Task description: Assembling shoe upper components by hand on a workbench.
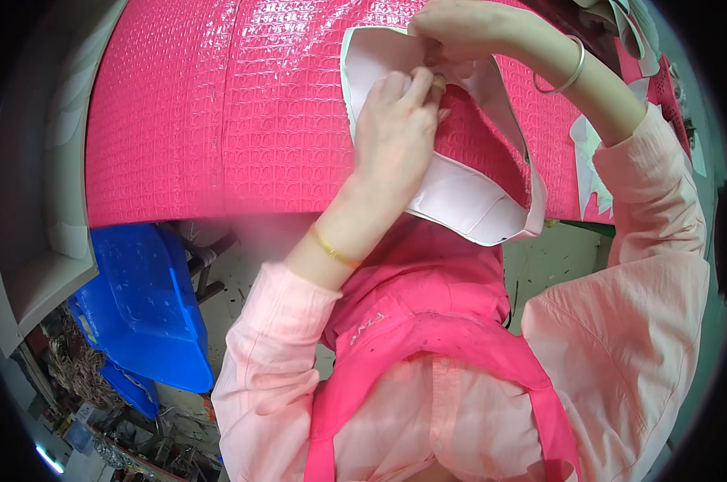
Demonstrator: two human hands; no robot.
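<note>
A pale pink, leather-like piece [468, 193], bent into a loop with a dark thin edge, lies on the table covered in glossy hot-pink embossed sheeting [283, 120]. Its near side hangs slightly over the table's front edge. My left hand [400, 120] has its fingers curled down and closed on the loop's upper left part. Just beyond it, my right hand [452, 32] bends in from the right, its fingers also closed at the loop's far part. The fingertips of both hands are close together and partly hidden, so the exact spot they pinch is unclear.
Below the table at left stands a blue plastic bin [147, 305]. A pale shelf or cabinet side [54, 201] borders the table's left. White scraps [592, 165] lie at the right, near my right forearm. Folded pale material [624, 32] sits at the far right corner.
</note>
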